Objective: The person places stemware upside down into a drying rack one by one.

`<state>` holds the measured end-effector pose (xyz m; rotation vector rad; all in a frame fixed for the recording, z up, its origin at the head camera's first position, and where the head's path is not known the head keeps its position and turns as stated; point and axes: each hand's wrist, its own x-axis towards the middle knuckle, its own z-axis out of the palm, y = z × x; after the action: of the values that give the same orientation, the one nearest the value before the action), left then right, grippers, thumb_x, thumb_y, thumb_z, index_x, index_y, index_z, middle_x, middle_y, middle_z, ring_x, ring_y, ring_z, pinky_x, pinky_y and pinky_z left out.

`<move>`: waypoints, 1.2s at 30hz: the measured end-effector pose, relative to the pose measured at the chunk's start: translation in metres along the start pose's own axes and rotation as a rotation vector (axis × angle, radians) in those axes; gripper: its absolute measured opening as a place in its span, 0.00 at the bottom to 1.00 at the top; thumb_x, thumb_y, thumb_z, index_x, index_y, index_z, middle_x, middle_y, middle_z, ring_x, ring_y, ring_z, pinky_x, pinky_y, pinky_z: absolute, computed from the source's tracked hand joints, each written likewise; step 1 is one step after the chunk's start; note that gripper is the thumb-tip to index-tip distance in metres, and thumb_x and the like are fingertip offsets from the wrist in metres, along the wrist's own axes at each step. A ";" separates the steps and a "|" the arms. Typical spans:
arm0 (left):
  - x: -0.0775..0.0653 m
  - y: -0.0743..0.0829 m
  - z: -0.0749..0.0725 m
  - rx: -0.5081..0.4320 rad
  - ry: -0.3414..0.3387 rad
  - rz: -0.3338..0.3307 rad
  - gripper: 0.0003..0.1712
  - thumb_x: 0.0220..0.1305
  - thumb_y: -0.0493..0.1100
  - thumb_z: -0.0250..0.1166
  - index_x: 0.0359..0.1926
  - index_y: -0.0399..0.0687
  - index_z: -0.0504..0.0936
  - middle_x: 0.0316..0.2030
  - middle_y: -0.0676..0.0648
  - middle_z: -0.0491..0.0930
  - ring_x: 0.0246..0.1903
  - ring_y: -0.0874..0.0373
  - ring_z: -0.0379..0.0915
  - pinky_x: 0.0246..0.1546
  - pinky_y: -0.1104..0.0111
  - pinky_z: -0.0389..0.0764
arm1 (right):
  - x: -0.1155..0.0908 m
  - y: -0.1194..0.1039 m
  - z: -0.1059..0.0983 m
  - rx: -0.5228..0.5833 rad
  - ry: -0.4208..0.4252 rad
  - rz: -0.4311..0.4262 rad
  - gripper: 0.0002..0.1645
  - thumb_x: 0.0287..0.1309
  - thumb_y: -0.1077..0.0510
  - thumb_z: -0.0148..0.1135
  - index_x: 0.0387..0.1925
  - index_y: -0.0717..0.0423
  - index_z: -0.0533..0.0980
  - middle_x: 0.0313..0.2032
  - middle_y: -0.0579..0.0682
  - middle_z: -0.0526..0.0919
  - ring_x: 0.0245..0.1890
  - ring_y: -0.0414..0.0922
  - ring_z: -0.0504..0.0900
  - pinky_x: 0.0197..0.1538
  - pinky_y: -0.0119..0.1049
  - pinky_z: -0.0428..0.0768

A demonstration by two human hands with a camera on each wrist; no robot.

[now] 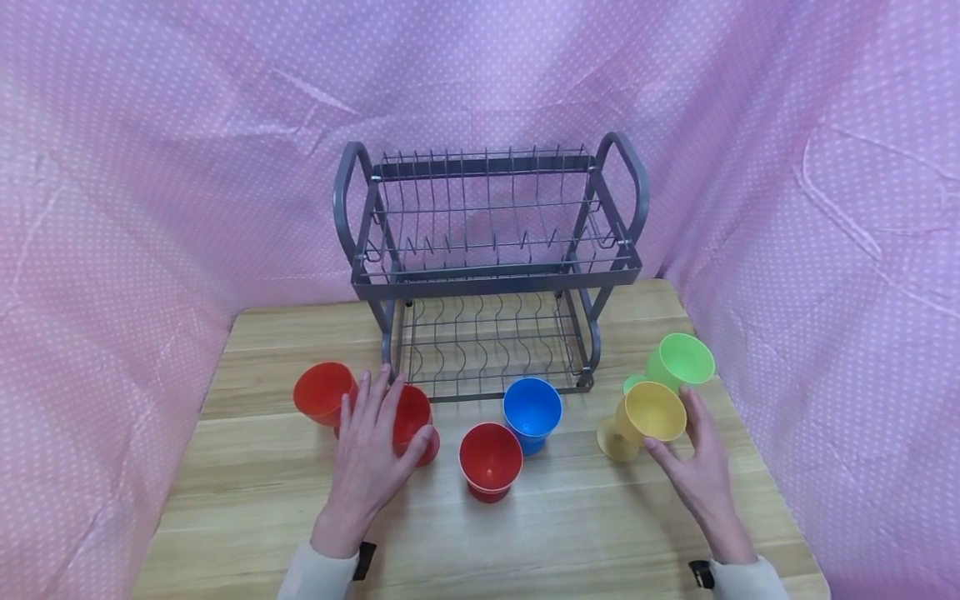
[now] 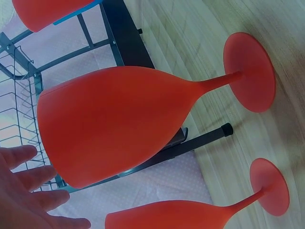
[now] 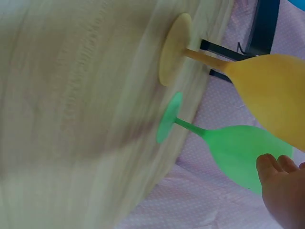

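Observation:
My left hand (image 1: 367, 467), fingers extended and spread, is over the near side of a red goblet (image 1: 412, 412), partly covering it. In the left wrist view, its fingers are beside the rim of a large red goblet (image 2: 114, 124). Another red goblet (image 1: 324, 392) stands left of that hand. My right hand (image 1: 701, 475) is at a yellow goblet (image 1: 651, 412), thumb and fingers spread about the near right of its bowl. A green goblet (image 1: 681, 360) stands just behind the yellow one. In the right wrist view, the right fingertips overlap the green goblet's bowl.
A two-tier grey dish rack (image 1: 495, 287) stands at the back of the wooden table (image 1: 555, 550). A third red goblet (image 1: 491, 458) and a blue goblet (image 1: 532, 408) stand in front of it. Pink dotted cloth (image 1: 135, 208) hangs round the back and sides.

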<state>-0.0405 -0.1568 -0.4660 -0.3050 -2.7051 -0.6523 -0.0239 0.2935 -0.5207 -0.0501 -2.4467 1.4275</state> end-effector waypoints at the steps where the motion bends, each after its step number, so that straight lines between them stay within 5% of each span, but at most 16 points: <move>1: 0.000 0.000 0.000 0.000 0.000 0.000 0.47 0.57 0.59 0.71 0.74 0.44 0.69 0.77 0.38 0.60 0.76 0.34 0.52 0.68 0.30 0.59 | 0.000 0.001 0.001 0.016 -0.001 0.018 0.62 0.49 0.70 0.78 0.81 0.59 0.53 0.77 0.64 0.59 0.70 0.26 0.61 0.69 0.18 0.61; 13: 0.000 0.001 0.000 0.007 0.005 0.006 0.47 0.56 0.58 0.72 0.74 0.44 0.70 0.76 0.38 0.61 0.75 0.33 0.55 0.66 0.30 0.62 | -0.008 0.010 0.010 0.122 0.002 0.170 0.64 0.52 0.71 0.76 0.82 0.54 0.49 0.78 0.62 0.58 0.73 0.39 0.63 0.68 0.18 0.63; 36: -0.001 0.001 0.000 -0.005 0.024 -0.003 0.47 0.56 0.58 0.73 0.73 0.43 0.71 0.77 0.39 0.61 0.75 0.33 0.54 0.67 0.30 0.62 | -0.010 0.013 0.021 0.140 0.000 0.171 0.59 0.52 0.71 0.77 0.79 0.61 0.53 0.71 0.62 0.68 0.65 0.29 0.68 0.66 0.17 0.64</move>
<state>-0.0390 -0.1560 -0.4659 -0.2926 -2.6819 -0.6600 -0.0219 0.2807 -0.5435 -0.2329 -2.3842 1.6671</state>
